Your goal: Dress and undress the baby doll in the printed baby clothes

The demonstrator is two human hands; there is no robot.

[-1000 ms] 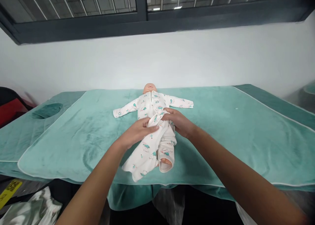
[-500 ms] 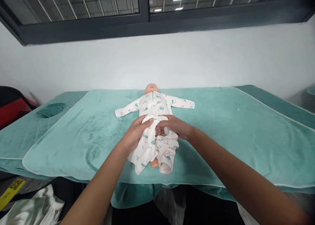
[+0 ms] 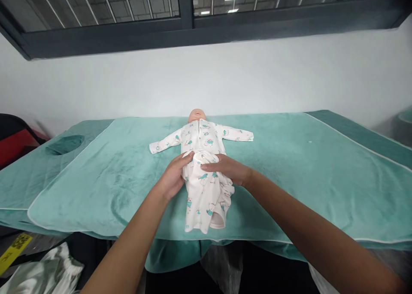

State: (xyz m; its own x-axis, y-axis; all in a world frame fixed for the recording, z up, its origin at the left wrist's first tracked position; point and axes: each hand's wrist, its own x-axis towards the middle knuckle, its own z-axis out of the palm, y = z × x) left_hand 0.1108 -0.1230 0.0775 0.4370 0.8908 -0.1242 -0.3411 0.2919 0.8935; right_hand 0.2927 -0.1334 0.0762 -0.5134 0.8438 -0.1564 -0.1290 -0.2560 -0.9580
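A doll (image 3: 196, 115) lies face up on the green-covered bed (image 3: 283, 178), its head by the far edge near the white wall (image 3: 206, 79), sleeves of its white printed top (image 3: 202, 135) spread left and right. Toward the near edge, matching printed cloth (image 3: 200, 195) hangs over its lower body (whether it joins the top, I cannot tell). The left hand (image 3: 174, 176) grips this cloth at its upper left; the right hand (image 3: 233, 169) grasps the bunched right side, thumb over the fabric, other fingers mostly hidden
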